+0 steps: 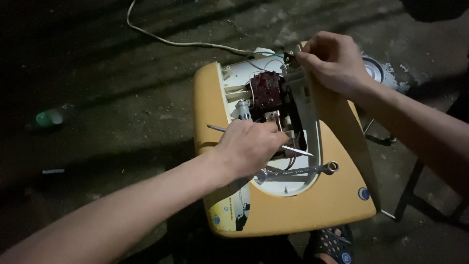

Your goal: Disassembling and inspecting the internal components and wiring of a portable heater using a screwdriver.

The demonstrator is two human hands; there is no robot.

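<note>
A thin metal rod [293, 148] is being gripped by the closed left hand [251, 146] over the yellow appliance [312, 205], while a small part at its top edge is being pinched by the right hand [332, 61].

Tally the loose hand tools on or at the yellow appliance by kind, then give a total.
Thin metal rod tool, in the left hand: 1
Wrench, lying on the yellow appliance: 1
Total: 2
The right hand holds no tool; it pinches a small part at the appliance's top edge.
</note>
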